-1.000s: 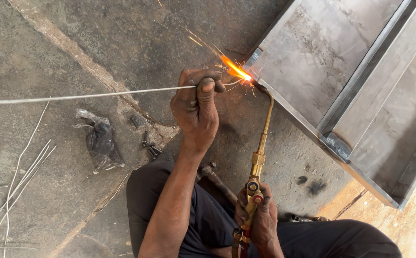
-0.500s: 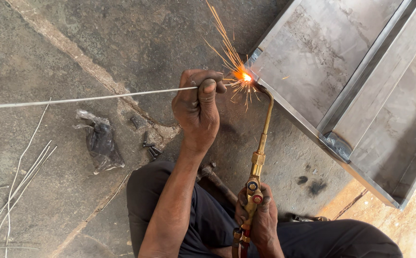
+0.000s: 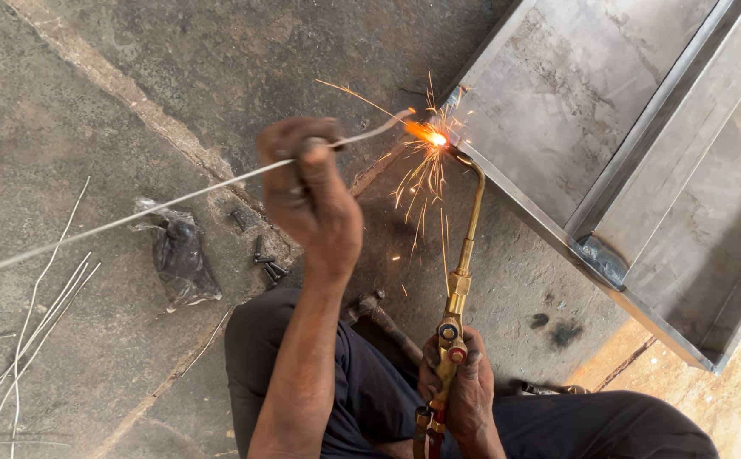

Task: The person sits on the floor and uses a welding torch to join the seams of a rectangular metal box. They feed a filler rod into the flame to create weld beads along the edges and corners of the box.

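While the left hand (image 3: 311, 200) pinches a thin filler rod (image 3: 149, 206) between thumb and curled fingers, its grip is closed tight near the rod's working end, and the long tail of the rod runs away to the left, over the floor (image 3: 90, 110). Compared with a second ago, this hand now sits further left and back from the flame, so more bent rod shows beyond the grip, reaching toward the glowing spot (image 3: 436, 138). Sparks, a short streak before, now scatter mostly downward from that spot, which suggests the rod tip is melting into the joint there.

Nearer the body, the right hand (image 3: 462, 393) is wrapped shut around the brass torch (image 3: 457, 289) at its valve end; its place looks unchanged. From this grip the torch neck rises and hooks over to the glowing spot, which lies on the corner edge of the steel frame (image 3: 557, 110).

Beyond the flame, to the right of both grips, the frame spreads out as flat sheet with raised ribs. Left of the rod grip, a crumpled dark bag (image 3: 179, 259) and a few bolts (image 3: 266, 259) lie on the floor, with loose spare rods (image 3: 34, 319) further left.
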